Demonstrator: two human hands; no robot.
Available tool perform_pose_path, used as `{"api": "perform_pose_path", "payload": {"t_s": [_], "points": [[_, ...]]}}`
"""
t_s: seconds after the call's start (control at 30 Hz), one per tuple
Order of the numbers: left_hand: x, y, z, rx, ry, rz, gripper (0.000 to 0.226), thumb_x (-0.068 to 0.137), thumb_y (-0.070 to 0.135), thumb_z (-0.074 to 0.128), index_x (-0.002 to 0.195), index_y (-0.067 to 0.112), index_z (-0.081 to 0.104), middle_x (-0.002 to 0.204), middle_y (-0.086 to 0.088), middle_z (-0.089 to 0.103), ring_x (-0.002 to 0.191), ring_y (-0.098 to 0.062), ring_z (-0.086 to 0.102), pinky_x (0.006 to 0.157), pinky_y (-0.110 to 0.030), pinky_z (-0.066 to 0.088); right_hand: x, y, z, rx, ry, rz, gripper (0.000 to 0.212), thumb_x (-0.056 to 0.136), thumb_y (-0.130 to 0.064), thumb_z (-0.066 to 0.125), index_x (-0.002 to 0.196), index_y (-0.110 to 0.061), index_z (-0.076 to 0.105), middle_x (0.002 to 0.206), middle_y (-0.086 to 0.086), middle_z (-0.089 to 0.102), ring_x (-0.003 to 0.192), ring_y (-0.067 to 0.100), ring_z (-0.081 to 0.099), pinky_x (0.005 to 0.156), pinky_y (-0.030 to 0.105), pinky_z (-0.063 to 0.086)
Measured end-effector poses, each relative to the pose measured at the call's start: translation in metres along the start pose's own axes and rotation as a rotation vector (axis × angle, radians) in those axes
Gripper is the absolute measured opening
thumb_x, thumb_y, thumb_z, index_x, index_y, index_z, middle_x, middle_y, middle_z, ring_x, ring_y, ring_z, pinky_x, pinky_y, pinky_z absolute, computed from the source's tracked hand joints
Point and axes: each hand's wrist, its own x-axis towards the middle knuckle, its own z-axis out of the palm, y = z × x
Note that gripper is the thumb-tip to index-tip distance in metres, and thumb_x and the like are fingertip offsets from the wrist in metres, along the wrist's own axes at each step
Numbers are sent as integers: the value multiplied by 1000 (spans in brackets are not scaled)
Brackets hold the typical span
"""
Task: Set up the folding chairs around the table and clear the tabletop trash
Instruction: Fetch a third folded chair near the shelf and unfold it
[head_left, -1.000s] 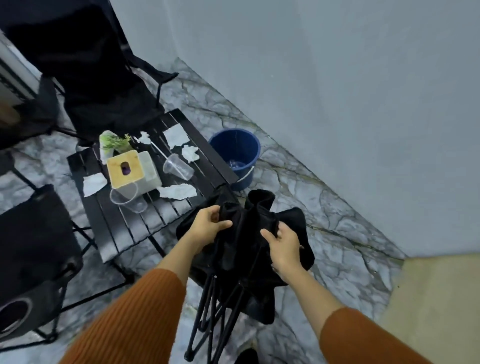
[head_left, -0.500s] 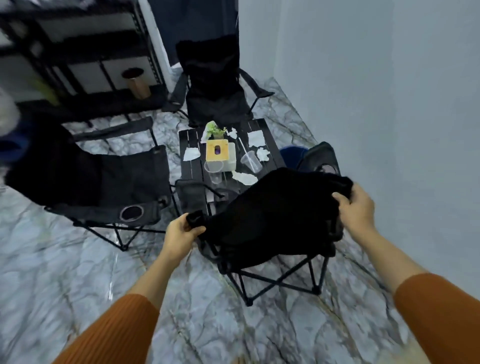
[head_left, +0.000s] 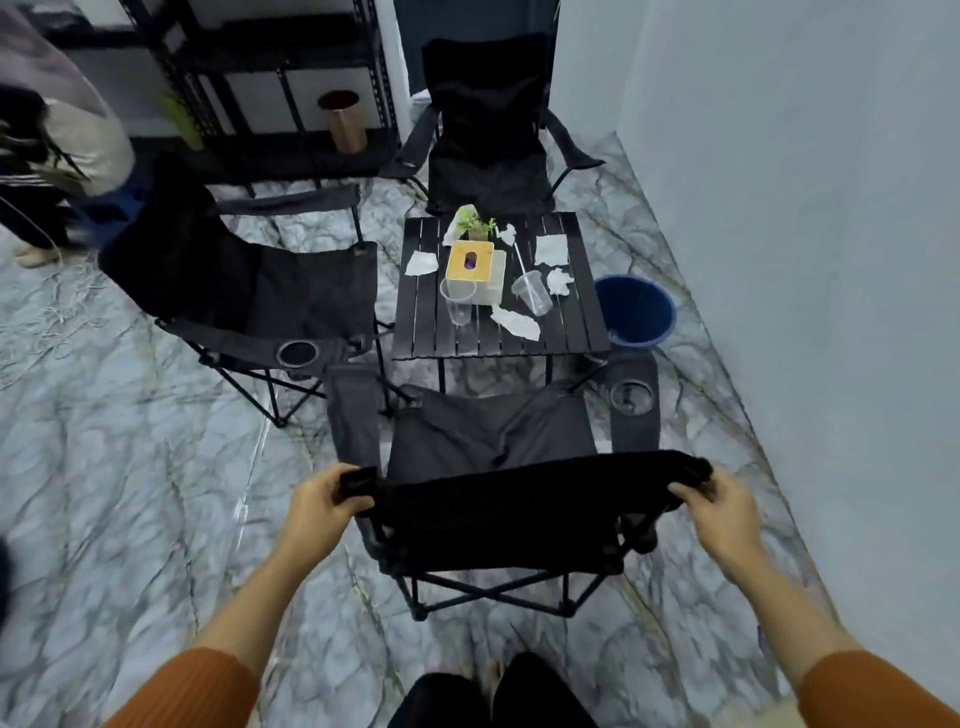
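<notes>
Chair (head_left: 493, 441) stands unfolded facing the table (head_left: 576, 322), its backrest's top corners clamped in left grip (head_left: 319, 506) and right grip (head_left: 719, 512).

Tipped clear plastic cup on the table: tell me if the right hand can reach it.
Probably not: the right hand grips the black folding chair's backrest, and that chair stands between it and the tipped clear plastic cup.
</notes>
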Motion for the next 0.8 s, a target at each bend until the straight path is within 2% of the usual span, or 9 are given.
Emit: {"api": "perform_pose_path", "payload": {"t_s": [0.1, 0.2, 0.27, 0.33, 0.43, 0.57, 0.67, 0.73, 0.8], "points": [[-19, -25, 2, 77, 28, -95, 30, 71, -6, 76, 77, 21, 65, 72, -4, 73, 75, -21, 70, 69, -28, 53, -7, 2, 23, -61, -26, -32, 22, 90, 2, 61, 112, 0, 63, 92, 8, 62, 86, 20, 56, 78, 27, 44], [-20, -30, 22, 134, 24, -44, 30, 69, -4, 79, 79, 21, 64, 73, 2, 70, 76, -19, 67, 66, -26, 49, -5, 15, 21, -91, 47, -3, 17, 88, 6, 60, 102, -4, 63, 90, 12, 65, 78, 21, 56, 64, 26, 42], [-13, -27, 33, 173, 33, -13, 27, 70, -1, 79, 82, 19, 65, 73, 3, 69, 73, -18, 66, 64, -24, 47, -1, 24, 12, -164, 68, -25, 16, 86, 6, 62, 99, -3, 63, 86, 13, 66, 75, 23, 56, 60, 28, 42], [-6, -27, 39, 189, 15, -17, 27, 72, 1, 78, 84, 21, 65, 75, 2, 70, 73, -17, 65, 64, -26, 46, 3, 33, 3, -211, 60, -46, 17, 85, 7, 63, 90, -9, 63, 75, 6, 64, 69, 23, 57, 55, 27, 40], [5, -30, 41, 208, 0, -18, 29, 72, 1, 78, 81, 24, 62, 77, 0, 71, 74, -19, 65, 63, -26, 46, 15, 42, 5, -240, 34, -65, 20, 85, 6, 63, 82, -14, 59, 68, -4, 61, 64, 11, 56, 50, 22, 34], [4, -30, 42, 269, 0, -50, 38, 75, -5, 72, 71, 28, 53, 72, -1, 67, 67, -19, 60, 53, -20, 41, 15, 46, 10, -308, -34, -43, 21, 82, 9, 63, 75, -8, 53, 69, 17, 61, 65, 33, 57, 54, 36, 42], [-9, -32, 41, 298, -76, -13, 36, 80, -7, 68, 74, 26, 54, 78, -3, 68, 74, -21, 62, 59, -22, 44, 1, 52, 2, -348, -96, -107, 27, 81, 10, 65, 76, -14, 54, 67, 4, 62, 66, 24, 61, 57, 37, 47], [-16, -34, 39, 297, -107, 16, 28, 80, -5, 69, 77, 21, 61, 81, -1, 68, 77, -16, 64, 63, -17, 45, -4, 55, -5, -375, -126, -121, 30, 81, 9, 67, 73, -16, 51, 62, -5, 57, 61, 13, 56, 52, 29, 40], [-21, -33, 39, 285, -116, 30, 22, 81, -5, 69, 83, 17, 66, 84, 0, 71, 80, -13, 66, 69, -21, 50, -8, 53, -10, -391, -128, -138, 36, 81, 6, 68, 68, -20, 46, 59, -6, 53, 56, 9, 51, 48, 27, 34]]}}
